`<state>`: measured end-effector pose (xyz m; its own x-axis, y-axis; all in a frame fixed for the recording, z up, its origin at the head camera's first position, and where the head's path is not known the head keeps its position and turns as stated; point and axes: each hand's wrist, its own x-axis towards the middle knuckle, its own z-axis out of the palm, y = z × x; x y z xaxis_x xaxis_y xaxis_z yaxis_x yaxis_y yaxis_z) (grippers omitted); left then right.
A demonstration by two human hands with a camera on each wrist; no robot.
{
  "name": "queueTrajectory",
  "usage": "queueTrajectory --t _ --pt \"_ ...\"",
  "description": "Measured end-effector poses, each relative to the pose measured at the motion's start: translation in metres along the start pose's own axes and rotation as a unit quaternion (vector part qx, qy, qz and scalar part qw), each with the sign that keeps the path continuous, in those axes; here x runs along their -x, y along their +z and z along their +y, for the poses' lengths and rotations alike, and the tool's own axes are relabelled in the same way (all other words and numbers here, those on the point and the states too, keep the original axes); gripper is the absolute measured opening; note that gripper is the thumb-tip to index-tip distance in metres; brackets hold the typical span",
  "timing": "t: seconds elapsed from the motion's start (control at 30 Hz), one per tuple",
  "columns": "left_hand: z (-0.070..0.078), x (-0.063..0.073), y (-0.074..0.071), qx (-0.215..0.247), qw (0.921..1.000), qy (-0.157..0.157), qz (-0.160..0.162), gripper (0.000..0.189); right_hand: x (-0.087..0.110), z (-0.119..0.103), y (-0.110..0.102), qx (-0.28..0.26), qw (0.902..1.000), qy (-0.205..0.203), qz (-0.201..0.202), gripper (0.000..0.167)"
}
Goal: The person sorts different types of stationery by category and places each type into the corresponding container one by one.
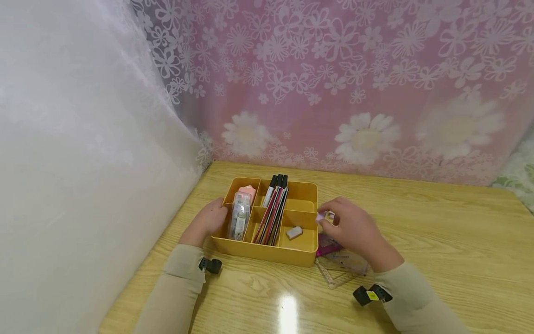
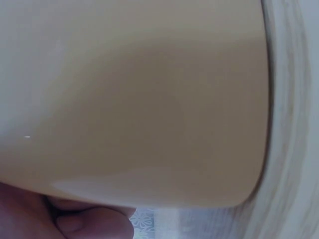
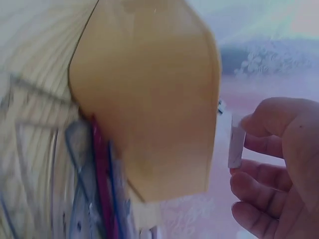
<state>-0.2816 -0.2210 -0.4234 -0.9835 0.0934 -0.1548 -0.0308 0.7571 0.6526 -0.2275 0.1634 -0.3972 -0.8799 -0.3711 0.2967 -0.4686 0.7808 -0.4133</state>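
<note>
A yellow divided organizer box (image 1: 267, 250) stands on the wooden table. At its left wall my left hand (image 1: 212, 217) grips the rim; in the left wrist view its fingers (image 2: 97, 224) lie along the box edge. Just off the right wall, my right hand (image 1: 350, 225) pinches a small pale lilac eraser (image 3: 236, 144) at rim height. A grey-white eraser (image 1: 294, 233) lies in the front right compartment. Pencils (image 1: 271, 218) and black-capped markers (image 1: 269, 190) lean in the middle compartments. On the left are a clear correction tape case (image 1: 239, 218) and a pink item (image 1: 249, 190).
Clear set squares (image 1: 333, 273) and a magenta-edged ruler (image 1: 327, 248) lie on the table (image 1: 450, 241) beside the box, below my right hand. A pink floral curtain (image 1: 292, 93) hangs behind, and a white sheet (image 1: 83, 162) closes off the left side.
</note>
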Motion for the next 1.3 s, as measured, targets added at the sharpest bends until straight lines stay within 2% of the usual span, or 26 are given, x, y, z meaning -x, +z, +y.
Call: queueTrajectory --t 0.17,0.33,0.47,0.73,1.07,1.3 --pt "0.0 0.0 0.0 0.005 1.0 -0.004 0.002 0.05 0.003 -0.014 -0.001 -0.01 0.9991 -0.041 0.004 0.024" --pt "-0.002 -0.002 0.001 -0.001 1.0 -0.002 0.006 0.05 0.005 -0.018 0.001 -0.013 0.9965 -0.082 0.013 0.025" --pt "-0.003 -0.002 0.002 -0.005 1.0 -0.004 0.008 0.05 0.005 -0.017 0.003 -0.019 0.9959 -0.088 0.013 0.026" --pt "-0.003 -0.002 0.002 -0.009 0.9999 0.001 0.013 0.05 0.005 -0.006 0.0 -0.017 0.9986 -0.049 0.003 0.03" --pt "-0.002 -0.001 0.002 -0.002 0.9999 -0.009 0.007 0.051 0.0 0.029 -0.006 -0.001 0.9996 0.026 -0.012 0.028" --pt "-0.001 -0.001 0.002 -0.009 0.9999 -0.003 0.012 0.05 0.0 0.053 -0.01 0.002 0.9972 0.07 -0.028 0.03"
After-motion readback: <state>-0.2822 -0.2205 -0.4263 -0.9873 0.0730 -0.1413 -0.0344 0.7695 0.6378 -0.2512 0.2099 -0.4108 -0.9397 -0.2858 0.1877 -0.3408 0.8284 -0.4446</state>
